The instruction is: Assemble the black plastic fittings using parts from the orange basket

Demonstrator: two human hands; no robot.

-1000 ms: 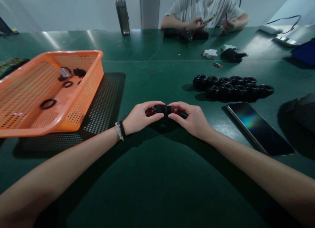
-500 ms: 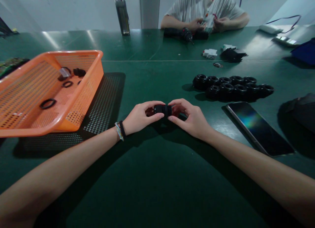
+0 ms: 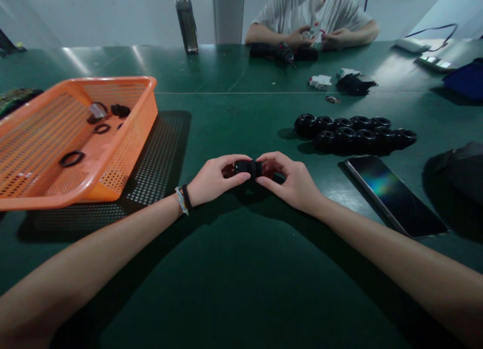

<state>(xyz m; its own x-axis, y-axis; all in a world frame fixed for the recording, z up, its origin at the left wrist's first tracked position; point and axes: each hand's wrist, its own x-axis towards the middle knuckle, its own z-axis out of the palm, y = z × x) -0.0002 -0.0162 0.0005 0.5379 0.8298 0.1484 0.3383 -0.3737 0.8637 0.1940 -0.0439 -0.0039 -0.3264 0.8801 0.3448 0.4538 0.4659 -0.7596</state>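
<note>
A black plastic cable gland point(image 3: 243, 167) lies sideways between my two hands, just above the green table point(image 3: 241, 268). My left hand point(image 3: 219, 178) pinches its left part between thumb and fingers. At its right end, my right hand point(image 3: 285, 178) grips with thumb and fingertips, partly covering that end. A dark ring-like collar shows around the gland between the two grips. Similar black cable glands point(image 3: 345, 135) stand close together in two rows to the right, beyond my right hand.
An orange perforated basket point(image 3: 109, 188) holding several black rings point(image 3: 71, 158) stands at left. A phone point(image 3: 394, 195) lies at right beside a dark bundle point(image 3: 458, 173). Farther back are a bottle point(image 3: 186, 24), a power screwdriver point(image 3: 285, 53), small white parts point(image 3: 320, 81) and a seated person point(image 3: 311, 17).
My hands keep their hold on the cable gland, with almost no visible movement. The whole view has shifted slightly. Across the table, the other person's hands have moved a little.
</note>
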